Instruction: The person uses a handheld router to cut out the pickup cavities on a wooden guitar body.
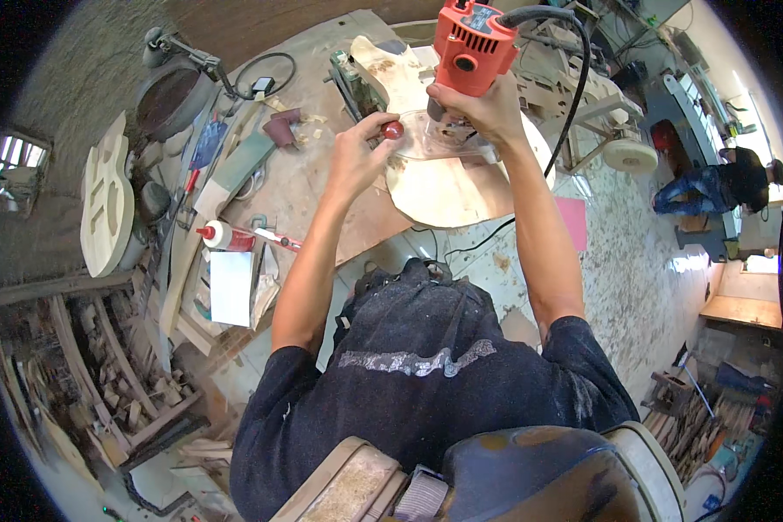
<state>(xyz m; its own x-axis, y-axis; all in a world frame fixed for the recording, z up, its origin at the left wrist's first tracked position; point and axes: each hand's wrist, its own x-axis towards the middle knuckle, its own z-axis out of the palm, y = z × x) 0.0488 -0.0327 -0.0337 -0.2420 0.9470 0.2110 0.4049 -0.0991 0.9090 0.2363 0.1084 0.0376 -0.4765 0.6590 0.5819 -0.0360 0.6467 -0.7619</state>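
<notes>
An orange-red handheld router [473, 52] stands on a pale wooden guitar body [439, 193] on the workbench. My right hand [487, 111] is closed round the lower part of its motor housing. A clear base plate [422, 143] reaches left from the router over the wood and carries a round red knob [392, 130]. My left hand [361, 150] holds that knob between thumb and fingers. The router's cutter is hidden under the housing and my right hand. Just beyond my left hand, a green metal clamp [353, 85] sits at the guitar body's edge.
A black power cord [578, 87] loops from the router past my right forearm. On the bench [339, 209] lie a maroon cup [280, 129], a white glue bottle [224, 235] and a white sheet [231, 287]. Another guitar body [106, 200] stands far left. A person [731, 187] is at right.
</notes>
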